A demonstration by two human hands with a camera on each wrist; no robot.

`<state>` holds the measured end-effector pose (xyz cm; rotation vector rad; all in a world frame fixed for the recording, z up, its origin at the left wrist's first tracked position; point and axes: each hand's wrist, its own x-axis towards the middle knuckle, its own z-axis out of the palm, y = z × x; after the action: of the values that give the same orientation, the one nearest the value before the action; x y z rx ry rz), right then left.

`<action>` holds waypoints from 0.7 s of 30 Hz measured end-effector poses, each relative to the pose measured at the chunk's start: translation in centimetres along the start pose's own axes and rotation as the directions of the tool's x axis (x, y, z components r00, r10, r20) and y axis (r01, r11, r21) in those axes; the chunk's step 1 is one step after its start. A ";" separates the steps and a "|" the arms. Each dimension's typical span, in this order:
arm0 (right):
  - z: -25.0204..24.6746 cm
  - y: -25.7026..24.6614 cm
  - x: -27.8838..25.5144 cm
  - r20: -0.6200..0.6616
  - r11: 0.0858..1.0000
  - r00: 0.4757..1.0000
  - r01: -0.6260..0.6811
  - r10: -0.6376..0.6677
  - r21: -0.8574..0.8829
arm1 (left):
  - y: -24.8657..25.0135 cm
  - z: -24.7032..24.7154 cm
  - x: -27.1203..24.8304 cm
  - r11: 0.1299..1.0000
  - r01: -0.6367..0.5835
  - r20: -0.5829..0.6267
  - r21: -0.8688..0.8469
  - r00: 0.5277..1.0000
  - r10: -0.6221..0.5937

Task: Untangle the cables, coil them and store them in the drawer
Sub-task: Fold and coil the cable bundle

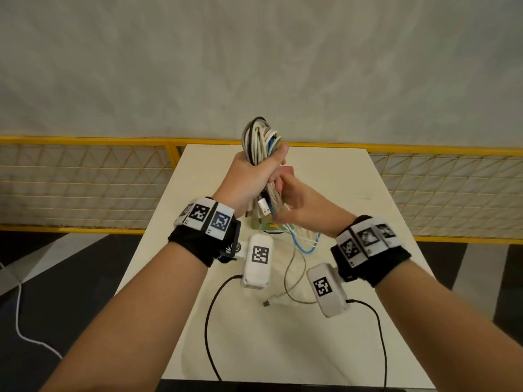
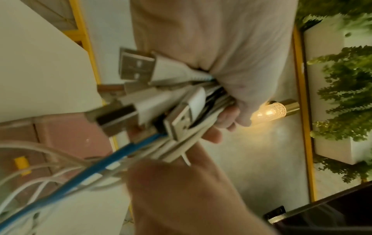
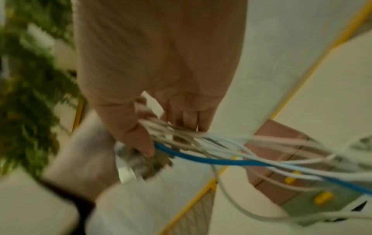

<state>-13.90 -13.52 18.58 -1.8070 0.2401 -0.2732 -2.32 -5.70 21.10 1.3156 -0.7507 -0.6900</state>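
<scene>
White, grey and blue cables [image 1: 261, 142] stand bundled in the left hand [image 1: 252, 179], fist wrapped around them above the surface [image 1: 353, 222]; just beneath, the right hand [image 1: 305, 205] pinches their trailing ends.

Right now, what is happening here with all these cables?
A person stands at a white table sorting cables. The left hand grips a raised bundle of cables, mostly white, looped at the top, with USB plugs sticking out below the fist. The right hand holds the loose strands under it, among them a blue cable. One more cable end lies on the table. Nothing is stored yet; small pink and green drawers stand behind.
</scene>
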 end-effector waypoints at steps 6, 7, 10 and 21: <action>1.0 3.3 1.6 -0.138 0.891 0.988 0.003 -0.073 -0.453 | 2.0 -0.7 0.1 0.980 -0.101 -0.049 -0.173 0.994 0.094; 0.9 3.5 2.0 -0.138 0.863 0.988 -0.007 -0.073 -0.505 | 2.0 -0.9 0.1 0.975 -0.113 -0.064 -0.189 0.993 0.102; 1.4 1.9 2.6 -0.165 0.897 0.971 0.085 -0.171 -0.433 | 2.1 -0.8 -0.1 0.971 -0.147 -0.090 -0.188 0.987 0.132; 0.0 4.3 2.3 -0.232 0.865 0.971 -0.162 0.054 -0.476 | 4.2 -3.6 -1.5 0.966 -0.115 0.143 -0.233 0.978 0.151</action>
<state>-11.79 -15.29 14.56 -2.2618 0.6078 -0.3472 -0.18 -1.87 24.84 1.0034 -0.8566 -0.7548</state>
